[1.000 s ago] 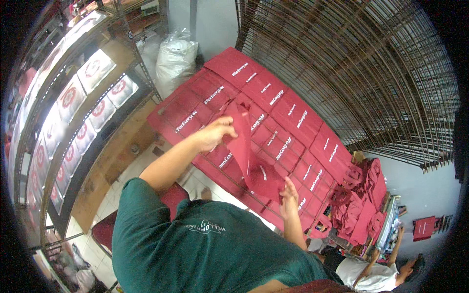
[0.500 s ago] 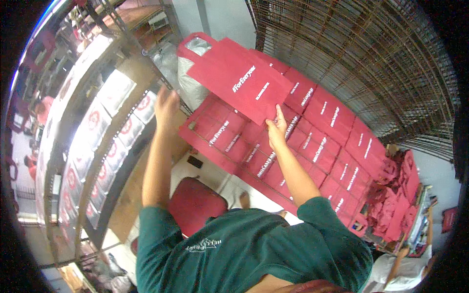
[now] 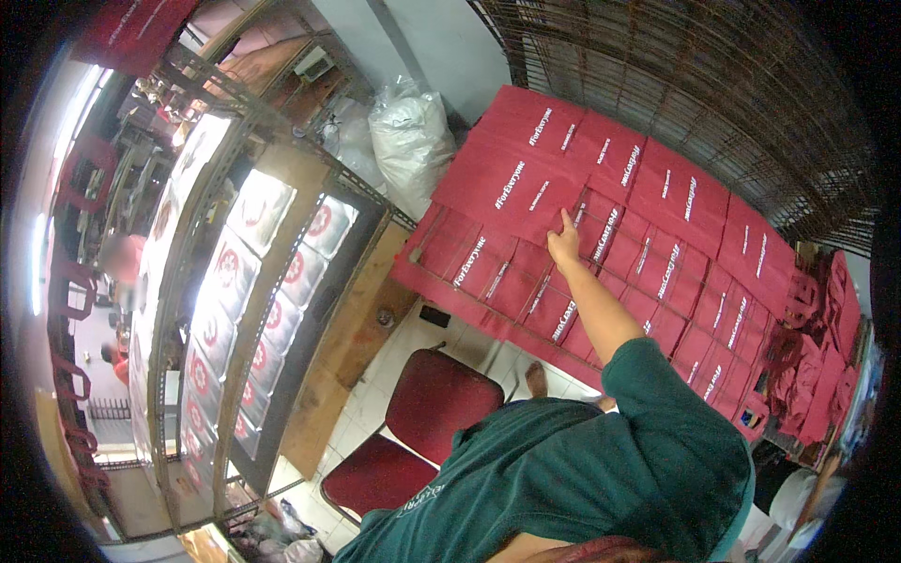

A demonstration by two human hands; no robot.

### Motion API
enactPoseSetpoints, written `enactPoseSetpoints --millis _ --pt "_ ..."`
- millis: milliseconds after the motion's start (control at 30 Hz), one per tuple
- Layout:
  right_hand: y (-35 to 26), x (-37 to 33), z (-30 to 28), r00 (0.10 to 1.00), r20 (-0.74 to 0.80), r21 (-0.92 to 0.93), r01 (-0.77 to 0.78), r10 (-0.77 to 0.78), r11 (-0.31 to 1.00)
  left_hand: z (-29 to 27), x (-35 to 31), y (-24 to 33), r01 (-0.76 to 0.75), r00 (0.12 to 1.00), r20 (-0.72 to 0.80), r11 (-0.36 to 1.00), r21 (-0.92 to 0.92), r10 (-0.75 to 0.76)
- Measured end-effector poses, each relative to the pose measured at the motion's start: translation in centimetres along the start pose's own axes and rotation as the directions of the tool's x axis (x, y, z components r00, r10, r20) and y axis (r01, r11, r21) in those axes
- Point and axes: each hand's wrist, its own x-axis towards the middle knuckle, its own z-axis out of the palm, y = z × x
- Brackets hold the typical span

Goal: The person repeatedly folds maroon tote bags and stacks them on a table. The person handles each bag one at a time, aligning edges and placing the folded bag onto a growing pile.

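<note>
My right hand [image 3: 563, 249] reaches over a rack of red fabric bags, its index finger stretched out and its thumb apart. The fingertip rests at the lower right corner of a flat red bag [image 3: 483, 192] with white lettering. This bag lies at the rack's left end, overlapping other bags. The remaining fingers of that hand look curled and are partly hidden. My left hand is out of view.
Several red bags [image 3: 676, 192] cover the wire rack, with crumpled ones [image 3: 812, 375] piled at its right end. A red chair [image 3: 434, 399] stands below. On the left, tilted racks hold printed sheets [image 3: 272, 305]. A filled plastic sack [image 3: 411, 141] stands behind.
The red bag, which stuck out past the rack with its handle showing, now lies flat among the others. My left hand has left the view. My view has swung left.
</note>
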Motion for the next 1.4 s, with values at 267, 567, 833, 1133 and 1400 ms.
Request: enactPoseSetpoints --millis 267,567,833,1133,1400 --pt "0.4 -0.7 0.4 0.999 -0.021 -0.045 0.040 -0.041 0.998 -0.1 -0.4 10.2 -0.047 0.996 0.077 0.998 -0.047 0.050" --pt "1.8 -0.4 0.9 0.998 -0.061 -0.091 0.023 -0.029 0.996 0.8 -0.4 12.6 -0.218 0.974 0.096 0.959 0.181 0.203" --pt "0.4 -0.2 0.3 1.000 -0.008 -0.094 -0.027 0.026 0.995 -0.9 -1.1 10.2 0.024 0.998 0.064 0.999 -0.027 -0.022" --pt "1.7 0.4 0.6 0.997 -0.049 -0.159 0.044 -0.052 0.986 -0.5 -0.7 10.4 0.008 0.994 0.105 1.000 -0.025 -0.006" --pt "-2.0 -5.2 -2.9 0.973 -0.095 -0.181 0.190 -0.210 0.965 -0.7 0.7 9.2 -0.038 0.996 0.082 0.995 -0.089 0.046"
